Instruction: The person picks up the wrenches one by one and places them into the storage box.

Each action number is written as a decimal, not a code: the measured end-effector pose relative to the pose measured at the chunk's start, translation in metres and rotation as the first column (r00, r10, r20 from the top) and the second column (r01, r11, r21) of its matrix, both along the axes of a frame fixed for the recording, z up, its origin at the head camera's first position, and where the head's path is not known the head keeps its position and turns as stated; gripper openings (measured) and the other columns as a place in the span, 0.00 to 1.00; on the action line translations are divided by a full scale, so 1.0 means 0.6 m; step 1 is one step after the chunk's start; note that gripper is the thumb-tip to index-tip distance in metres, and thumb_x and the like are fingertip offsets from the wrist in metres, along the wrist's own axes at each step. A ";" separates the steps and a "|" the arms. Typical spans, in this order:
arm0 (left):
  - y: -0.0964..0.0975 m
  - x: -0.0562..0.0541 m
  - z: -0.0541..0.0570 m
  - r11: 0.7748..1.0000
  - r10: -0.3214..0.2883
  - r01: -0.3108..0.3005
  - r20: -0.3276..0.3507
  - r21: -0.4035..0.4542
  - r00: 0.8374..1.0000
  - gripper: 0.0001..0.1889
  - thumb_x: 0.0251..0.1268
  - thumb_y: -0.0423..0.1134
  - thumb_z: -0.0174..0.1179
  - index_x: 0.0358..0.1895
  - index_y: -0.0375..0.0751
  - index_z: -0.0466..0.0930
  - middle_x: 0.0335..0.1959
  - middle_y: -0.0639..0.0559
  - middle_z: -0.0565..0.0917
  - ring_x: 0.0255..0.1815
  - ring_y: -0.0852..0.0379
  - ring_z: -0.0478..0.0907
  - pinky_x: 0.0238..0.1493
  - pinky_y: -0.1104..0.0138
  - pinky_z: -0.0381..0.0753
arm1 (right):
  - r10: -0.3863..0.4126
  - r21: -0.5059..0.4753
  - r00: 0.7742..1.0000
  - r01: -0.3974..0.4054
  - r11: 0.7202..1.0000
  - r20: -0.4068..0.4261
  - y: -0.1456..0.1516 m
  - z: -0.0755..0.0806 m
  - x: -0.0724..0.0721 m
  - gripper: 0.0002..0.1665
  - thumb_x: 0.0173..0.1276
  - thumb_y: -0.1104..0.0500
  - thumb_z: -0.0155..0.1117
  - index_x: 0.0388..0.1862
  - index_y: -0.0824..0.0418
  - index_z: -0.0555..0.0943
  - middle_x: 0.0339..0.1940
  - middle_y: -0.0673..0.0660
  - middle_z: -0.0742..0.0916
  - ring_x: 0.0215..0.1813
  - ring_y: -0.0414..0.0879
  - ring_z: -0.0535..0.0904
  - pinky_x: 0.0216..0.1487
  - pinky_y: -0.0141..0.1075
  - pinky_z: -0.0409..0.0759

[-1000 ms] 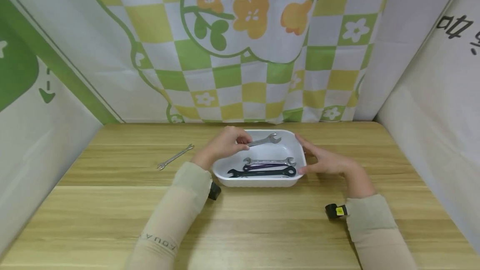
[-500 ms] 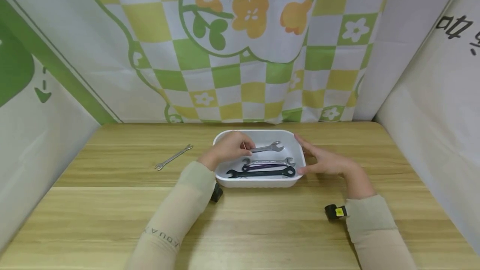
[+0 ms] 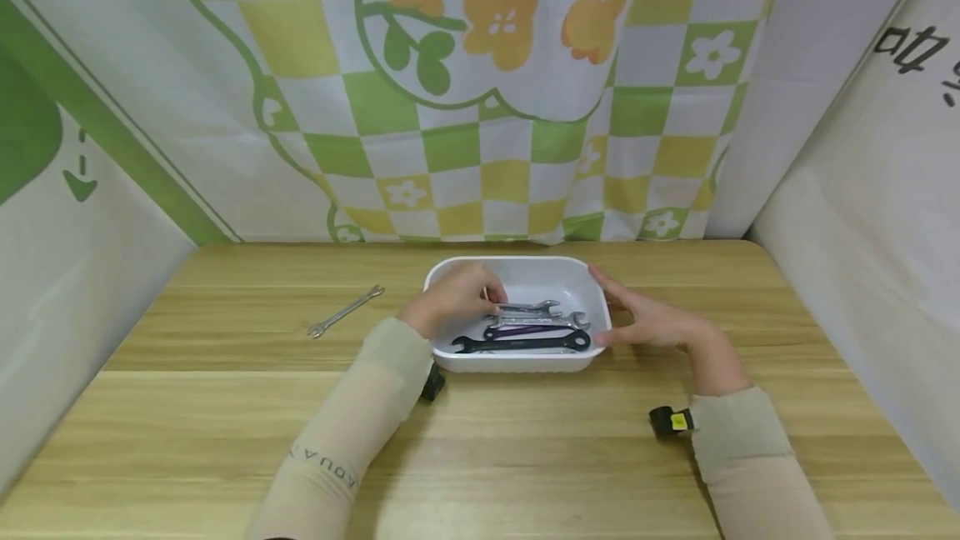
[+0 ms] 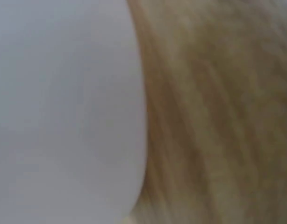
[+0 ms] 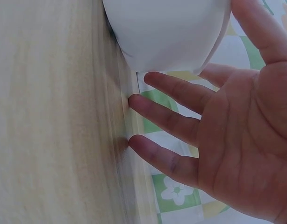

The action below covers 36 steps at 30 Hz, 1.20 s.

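My left hand (image 3: pixel 459 297) reaches into a white tray (image 3: pixel 534 275) in the head view and pinches one end of a silver open-end wrench (image 3: pixel 531 307). This wrench lies low over the others, its free jaw end pointing right. Just below are another silver wrench (image 3: pixel 551 322), a purple wrench (image 3: pixel 522 331) and a black combination wrench (image 3: pixel 525 344). At the tray's right end my right hand (image 3: pixel 651 323) touches the rim with thumb and index finger spread. In the right wrist view its other fingers (image 5: pixel 164 115) stretch straight beside the tray wall (image 5: pixel 169 39).
A small silver wrench (image 3: pixel 345 312) lies on the wooden table (image 3: pixel 525 448) left of the tray. A patterned curtain (image 3: pixel 480 140) hangs behind the table's back edge. The left wrist view holds only the blurred tray wall (image 4: pixel 68 112) and tabletop.
My left hand has lowered the silver wrench into the tray, down and toward the other wrenches. My right hand has stayed at the tray's right rim.
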<state>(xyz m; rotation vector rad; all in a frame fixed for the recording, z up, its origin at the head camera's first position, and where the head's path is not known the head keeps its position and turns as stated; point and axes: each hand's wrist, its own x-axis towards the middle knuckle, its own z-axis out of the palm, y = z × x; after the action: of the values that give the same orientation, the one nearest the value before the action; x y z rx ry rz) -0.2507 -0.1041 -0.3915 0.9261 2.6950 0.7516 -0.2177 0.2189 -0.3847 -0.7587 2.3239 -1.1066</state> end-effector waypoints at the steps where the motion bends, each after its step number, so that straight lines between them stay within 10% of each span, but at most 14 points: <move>1: 0.000 0.000 0.000 1.000 0.002 -0.002 0.001 0.000 1.000 0.03 0.58 0.32 0.70 0.35 0.39 0.90 0.34 0.50 0.89 0.36 0.60 0.82 0.42 0.69 0.81 | 0.002 -0.002 1.000 -0.002 1.000 -0.001 0.000 0.000 0.000 0.66 0.64 0.51 0.72 0.83 0.55 0.35 0.80 0.73 0.54 0.77 0.70 0.58 0.75 0.66 0.51; 36: -0.001 0.001 -0.005 1.000 0.005 -0.005 0.055 -0.010 0.998 0.08 0.60 0.30 0.68 0.42 0.39 0.88 0.36 0.49 0.87 0.39 0.58 0.79 0.46 0.67 0.80 | -0.004 -0.015 1.000 0.004 1.000 0.000 0.000 -0.004 0.001 0.64 0.64 0.52 0.72 0.82 0.57 0.36 0.80 0.72 0.56 0.77 0.70 0.57 0.75 0.67 0.50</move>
<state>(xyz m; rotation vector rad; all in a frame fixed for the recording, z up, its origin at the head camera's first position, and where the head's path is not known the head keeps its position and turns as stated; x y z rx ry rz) -0.2501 -0.1047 -0.3945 0.8837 2.6522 0.7533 -0.2170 0.2191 -0.3873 -0.7596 2.3211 -1.1267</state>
